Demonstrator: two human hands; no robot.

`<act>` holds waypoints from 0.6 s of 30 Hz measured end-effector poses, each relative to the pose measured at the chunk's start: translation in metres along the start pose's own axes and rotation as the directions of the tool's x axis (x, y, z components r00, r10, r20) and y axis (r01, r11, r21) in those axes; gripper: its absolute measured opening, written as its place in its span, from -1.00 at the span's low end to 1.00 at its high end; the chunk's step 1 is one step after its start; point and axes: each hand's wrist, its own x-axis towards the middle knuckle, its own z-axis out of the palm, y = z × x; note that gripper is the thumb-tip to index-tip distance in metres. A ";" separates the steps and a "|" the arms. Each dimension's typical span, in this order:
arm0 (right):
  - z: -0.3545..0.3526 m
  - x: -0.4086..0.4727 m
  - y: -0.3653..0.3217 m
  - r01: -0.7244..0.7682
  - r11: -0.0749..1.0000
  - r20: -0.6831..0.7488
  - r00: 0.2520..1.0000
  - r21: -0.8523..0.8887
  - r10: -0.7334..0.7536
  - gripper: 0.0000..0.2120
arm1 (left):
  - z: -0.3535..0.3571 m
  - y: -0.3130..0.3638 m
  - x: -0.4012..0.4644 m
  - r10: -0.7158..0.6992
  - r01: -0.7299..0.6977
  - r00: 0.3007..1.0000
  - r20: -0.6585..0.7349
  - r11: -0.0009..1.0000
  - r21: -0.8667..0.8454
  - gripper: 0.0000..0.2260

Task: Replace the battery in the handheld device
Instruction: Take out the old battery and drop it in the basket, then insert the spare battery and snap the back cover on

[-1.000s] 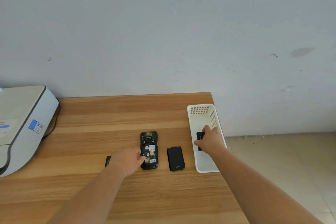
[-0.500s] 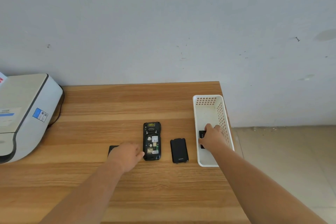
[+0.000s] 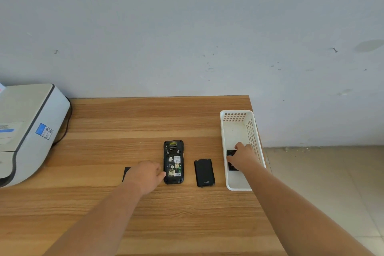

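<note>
Pale grey-blue wall fills the upper half of the head view, and below it runs the wood-grain tabletop (image 3: 145,214), with tiled floor showing at the lower right.

Near the centre of the frame lies the black handheld device (image 3: 173,162), face down, its back open so that the battery bay with green circuit parts and white labels shows. No battery sits in it. Just to the right of it, apart from it, lies the black rectangular back cover (image 3: 204,172). So I judge the opening-up is done and the old cell is out; what is left is to fetch the fresh one, seat it in the bay and clip the cover back on.

My left hand (image 3: 145,176) rests beside the device's lower left edge, fingers loosely curled, fingertips touching or nearly touching the casing; I cannot tell if they press it. A small flat black piece (image 3: 126,172) peeps out at its left side, mostly hidden, perhaps the old battery.

My right hand (image 3: 242,158) reaches into the white perforated plastic basket (image 3: 236,116) at the right edge of the tabletop, fingers curled down over a black rectangular battery (image 3: 231,154) lying on its floor. Whether the grip is closed on it yet I cannot tell.

At the left edge of the frame sits a grey-white printer (image 3: 27,127) with a blue label.
</note>
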 end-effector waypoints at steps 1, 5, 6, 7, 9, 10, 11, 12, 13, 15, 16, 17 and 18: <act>-0.004 -0.002 -0.001 -0.002 1.000 -0.001 1.000 -0.001 0.002 -0.56 | -0.002 0.000 0.000 0.003 -0.003 1.000 -0.005 1.000 0.004 -0.66; -0.031 -0.010 -0.009 0.064 0.997 -0.087 0.994 0.034 -0.061 -0.73 | -0.016 0.002 0.000 0.040 -0.040 0.998 -0.041 0.999 0.005 -0.66; -0.038 -0.013 -0.013 0.098 0.993 -0.131 0.987 0.064 -0.089 -0.74 | -0.021 0.003 0.000 0.050 -0.050 0.997 -0.053 0.999 0.003 -0.66; -0.045 -0.017 -0.018 0.127 0.989 -0.169 0.979 0.079 -0.112 -0.72 | -0.025 0.003 0.000 0.055 -0.056 0.996 -0.063 0.998 -0.005 -0.66; -0.058 -0.029 -0.032 0.163 0.986 -0.228 0.962 0.044 -0.149 -0.63 | -0.034 0.003 0.001 0.060 -0.064 0.994 -0.087 0.997 -0.039 -0.66; -0.063 -0.034 -0.039 0.183 0.983 -0.247 0.953 0.012 -0.174 -0.59 | -0.038 0.003 0.001 0.063 -0.069 0.993 -0.096 0.996 -0.063 -0.67; -0.066 -0.039 -0.047 0.209 0.978 -0.259 0.943 -0.025 -0.208 -0.57 | -0.042 0.002 0.000 0.067 -0.076 0.992 -0.104 0.994 -0.083 -0.66; -0.067 -0.043 -0.055 0.237 0.969 -0.255 0.935 -0.065 -0.246 -0.57 | -0.046 0.000 0.000 0.075 -0.086 0.991 -0.114 0.992 -0.096 -0.66; -0.068 -0.047 -0.063 0.267 0.957 -0.238 0.928 -0.110 -0.287 -0.58 | -0.050 -0.003 -0.001 0.078 -0.091 0.990 -0.120 0.990 -0.106 -0.66; -0.066 -0.054 -0.080 0.324 0.926 -0.187 0.914 -0.193 -0.359 -0.61 | -0.056 -0.008 -0.003 0.081 -0.095 0.988 -0.130 0.989 -0.111 -0.66; -0.062 -0.057 -0.088 0.347 0.912 -0.173 0.906 -0.217 -0.386 -0.61 | -0.059 -0.012 -0.005 0.084 -0.099 0.987 -0.136 0.989 -0.107 -0.66; -0.058 -0.060 -0.095 0.364 0.902 -0.165 0.899 -0.231 -0.405 -0.58 | -0.061 -0.015 -0.006 0.085 -0.099 0.987 -0.136 0.989 -0.105 -0.66; -0.053 -0.062 -0.101 0.376 0.894 -0.155 0.895 -0.243 -0.418 -0.55 | -0.062 -0.019 -0.008 0.085 -0.101 0.987 -0.138 0.989 -0.106 -0.65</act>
